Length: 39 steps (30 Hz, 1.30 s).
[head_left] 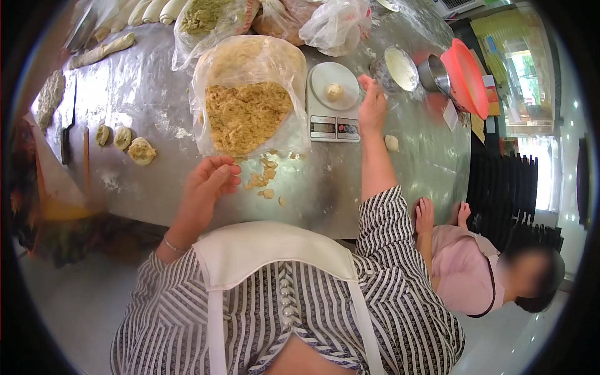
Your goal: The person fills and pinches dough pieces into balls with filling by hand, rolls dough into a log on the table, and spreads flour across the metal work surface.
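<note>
A clear plastic bag [294, 134] holds a large mass of crumbly yellow-brown filling [247, 115]. My left hand [212, 180] is just below its lower edge, thumb against bent fingers; anything pinched there is too small to make out. Small crumbs of filling [262, 175] lie to its right. On the white digital scale [334, 120], a small pale ball [335, 92] rests on the round pan. My right hand [373, 107] is beside the scale's right edge, fingers extended and slightly apart, apparently holding nothing. A small pale dough piece [391, 143] lies below it.
Several flattened dough pieces [142, 151] lie left, near a thin wooden stick [86, 156] and a dark-handled tool [65, 144]. A bowl of white powder [400, 70], a metal bowl [434, 75] and a red basin [465, 78] stand right. Another person [465, 269] is at the table's right edge.
</note>
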Each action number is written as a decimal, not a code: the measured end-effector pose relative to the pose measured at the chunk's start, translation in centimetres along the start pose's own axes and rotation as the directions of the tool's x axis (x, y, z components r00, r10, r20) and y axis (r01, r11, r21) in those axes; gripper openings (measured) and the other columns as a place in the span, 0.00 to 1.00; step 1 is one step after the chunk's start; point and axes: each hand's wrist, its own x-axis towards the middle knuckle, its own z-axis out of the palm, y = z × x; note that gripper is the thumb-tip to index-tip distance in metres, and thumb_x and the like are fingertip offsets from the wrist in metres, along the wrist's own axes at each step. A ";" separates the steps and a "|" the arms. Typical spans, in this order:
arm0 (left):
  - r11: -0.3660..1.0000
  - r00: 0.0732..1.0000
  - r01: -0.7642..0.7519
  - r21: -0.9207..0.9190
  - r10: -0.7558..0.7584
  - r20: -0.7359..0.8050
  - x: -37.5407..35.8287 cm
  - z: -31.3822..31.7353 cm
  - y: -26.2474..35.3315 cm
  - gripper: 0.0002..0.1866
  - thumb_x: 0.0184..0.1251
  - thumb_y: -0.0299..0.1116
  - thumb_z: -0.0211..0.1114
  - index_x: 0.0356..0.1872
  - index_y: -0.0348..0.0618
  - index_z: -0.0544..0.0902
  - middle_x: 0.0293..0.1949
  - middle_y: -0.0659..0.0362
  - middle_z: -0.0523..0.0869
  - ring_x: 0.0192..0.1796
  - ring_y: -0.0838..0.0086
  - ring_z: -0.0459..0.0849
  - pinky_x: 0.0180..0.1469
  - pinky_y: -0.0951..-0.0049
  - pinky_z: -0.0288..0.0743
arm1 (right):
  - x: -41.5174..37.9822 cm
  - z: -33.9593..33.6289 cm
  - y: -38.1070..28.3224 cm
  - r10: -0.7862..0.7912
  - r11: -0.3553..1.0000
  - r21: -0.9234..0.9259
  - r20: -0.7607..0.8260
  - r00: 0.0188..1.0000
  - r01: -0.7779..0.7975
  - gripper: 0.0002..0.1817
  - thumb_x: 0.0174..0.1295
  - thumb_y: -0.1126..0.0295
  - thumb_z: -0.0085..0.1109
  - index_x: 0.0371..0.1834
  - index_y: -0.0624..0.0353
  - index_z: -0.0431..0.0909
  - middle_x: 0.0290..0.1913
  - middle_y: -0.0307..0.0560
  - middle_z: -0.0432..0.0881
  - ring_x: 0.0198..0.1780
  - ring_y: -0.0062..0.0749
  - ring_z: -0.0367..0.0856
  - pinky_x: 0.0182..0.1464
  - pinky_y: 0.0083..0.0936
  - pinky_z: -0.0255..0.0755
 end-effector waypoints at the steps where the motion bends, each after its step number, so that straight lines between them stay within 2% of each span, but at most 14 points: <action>1: 1.000 1.000 -0.002 -0.002 0.002 0.004 0.0 0.0 0.1 0.15 0.83 0.37 0.60 0.61 0.39 0.78 0.51 0.58 0.87 0.49 0.76 0.85 0.54 0.73 0.80 | -0.2 -0.1 0.2 -0.015 0.999 -0.033 0.003 1.000 0.015 0.28 0.83 0.51 0.41 0.60 0.63 0.85 0.59 0.53 0.88 0.63 0.42 0.84 0.68 0.35 0.73; 9: 1.000 0.999 -0.015 0.002 0.015 -0.044 -0.5 -0.3 0.4 0.15 0.82 0.37 0.61 0.61 0.39 0.79 0.50 0.57 0.87 0.48 0.75 0.85 0.52 0.73 0.81 | -1.1 -0.4 0.4 -0.143 0.953 -0.262 0.054 0.988 0.152 0.25 0.81 0.50 0.49 0.59 0.57 0.86 0.56 0.52 0.90 0.59 0.47 0.86 0.65 0.37 0.75; 15: 0.998 0.991 -0.061 0.005 0.061 -0.121 -1.2 -2.3 0.4 0.15 0.82 0.35 0.60 0.61 0.39 0.79 0.50 0.56 0.87 0.47 0.75 0.86 0.50 0.73 0.82 | -1.4 0.6 -0.2 -0.232 0.775 -0.527 0.275 0.933 0.348 0.29 0.71 0.44 0.61 0.70 0.47 0.81 0.66 0.47 0.84 0.68 0.46 0.78 0.71 0.40 0.70; 18: 0.996 0.983 -0.087 -0.019 0.082 -0.165 -1.6 -3.6 0.5 0.14 0.83 0.34 0.59 0.61 0.39 0.79 0.50 0.56 0.88 0.46 0.75 0.87 0.49 0.74 0.82 | -1.7 1.6 -0.7 -0.300 0.693 -0.568 0.332 0.894 0.443 0.33 0.63 0.45 0.69 0.69 0.44 0.81 0.69 0.45 0.81 0.69 0.47 0.74 0.70 0.44 0.69; 21: 0.994 0.977 -0.106 -0.026 0.099 -0.187 -1.8 -4.6 0.5 0.15 0.83 0.33 0.60 0.62 0.39 0.79 0.50 0.56 0.88 0.46 0.76 0.87 0.48 0.74 0.82 | -1.8 1.9 -1.2 -0.300 0.668 -0.554 0.409 0.862 0.496 0.29 0.60 0.47 0.72 0.66 0.40 0.84 0.65 0.42 0.82 0.67 0.46 0.75 0.66 0.45 0.71; 27: 0.994 0.979 -0.111 0.002 0.110 -0.170 -2.3 -4.7 0.7 0.15 0.83 0.35 0.61 0.62 0.39 0.79 0.50 0.57 0.88 0.46 0.77 0.87 0.49 0.75 0.82 | -1.2 2.3 2.3 -0.390 0.747 -0.455 0.291 0.874 0.485 0.19 0.59 0.56 0.75 0.54 0.41 0.90 0.52 0.43 0.85 0.55 0.45 0.81 0.58 0.41 0.76; 29: 0.994 0.979 -0.103 0.029 0.107 -0.176 -2.4 -5.5 1.0 0.15 0.84 0.35 0.60 0.62 0.40 0.79 0.51 0.58 0.88 0.47 0.77 0.88 0.50 0.75 0.83 | -1.5 1.7 2.8 -0.337 0.794 -0.481 0.161 0.928 0.372 0.17 0.64 0.56 0.71 0.53 0.46 0.90 0.50 0.45 0.86 0.48 0.42 0.84 0.53 0.38 0.78; 31: 0.990 0.974 -0.139 0.034 0.143 -0.175 -2.1 -7.4 0.5 0.16 0.83 0.36 0.61 0.63 0.40 0.79 0.51 0.58 0.88 0.47 0.77 0.88 0.51 0.75 0.83 | -1.8 0.4 3.7 0.068 0.984 -0.171 0.056 0.996 -0.058 0.14 0.69 0.57 0.66 0.51 0.50 0.90 0.49 0.45 0.86 0.46 0.35 0.84 0.49 0.36 0.79; 32: 0.987 0.969 -0.156 0.040 0.161 -0.186 -2.1 -8.5 0.3 0.16 0.83 0.37 0.61 0.63 0.41 0.78 0.51 0.58 0.88 0.47 0.77 0.88 0.51 0.74 0.83 | -2.6 -0.9 4.3 0.133 0.987 0.074 0.085 0.987 -0.140 0.15 0.73 0.57 0.59 0.54 0.48 0.88 0.50 0.41 0.86 0.48 0.30 0.83 0.48 0.34 0.79; 33: 0.982 0.958 -0.179 0.059 0.188 -0.217 -2.1 -9.7 0.2 0.16 0.83 0.37 0.62 0.63 0.41 0.79 0.51 0.59 0.88 0.47 0.77 0.87 0.51 0.74 0.83 | -3.1 -2.0 5.4 0.260 0.909 0.308 0.111 0.959 -0.282 0.17 0.75 0.55 0.54 0.59 0.45 0.85 0.47 0.36 0.85 0.48 0.29 0.81 0.44 0.34 0.79; 34: 0.976 0.943 -0.203 0.082 0.217 -0.252 -2.2 -10.8 0.1 0.16 0.83 0.37 0.62 0.63 0.41 0.79 0.51 0.59 0.88 0.47 0.78 0.87 0.51 0.75 0.82 | -3.3 -3.2 6.3 0.428 0.796 0.416 0.126 0.895 -0.439 0.20 0.78 0.49 0.49 0.61 0.46 0.82 0.44 0.34 0.83 0.46 0.28 0.80 0.41 0.32 0.77; 35: 0.968 0.926 -0.229 0.108 0.250 -0.284 -2.5 -12.1 0.1 0.17 0.82 0.38 0.62 0.63 0.41 0.79 0.51 0.59 0.88 0.47 0.78 0.87 0.51 0.75 0.82 | -3.8 -4.6 6.9 0.489 0.690 0.513 0.189 0.852 -0.510 0.26 0.81 0.43 0.44 0.59 0.49 0.82 0.42 0.34 0.82 0.42 0.25 0.79 0.35 0.26 0.74; 36: 0.955 0.893 -0.255 0.151 0.293 -0.343 -2.8 -13.3 0.3 0.16 0.82 0.37 0.62 0.62 0.40 0.80 0.50 0.59 0.88 0.46 0.78 0.87 0.50 0.75 0.82 | -3.8 -6.5 9.2 0.433 0.618 0.589 0.299 0.850 -0.521 0.27 0.82 0.41 0.43 0.60 0.50 0.82 0.42 0.35 0.83 0.38 0.25 0.80 0.32 0.23 0.72; 39: 0.907 0.775 -0.325 0.267 0.417 -0.474 -3.1 -16.8 0.5 0.15 0.80 0.36 0.63 0.58 0.38 0.83 0.46 0.59 0.89 0.41 0.80 0.86 0.43 0.78 0.81 | -4.9 -10.4 11.1 0.565 0.568 0.578 0.242 0.788 -0.585 0.22 0.80 0.50 0.51 0.64 0.51 0.81 0.41 0.38 0.84 0.34 0.26 0.81 0.28 0.24 0.71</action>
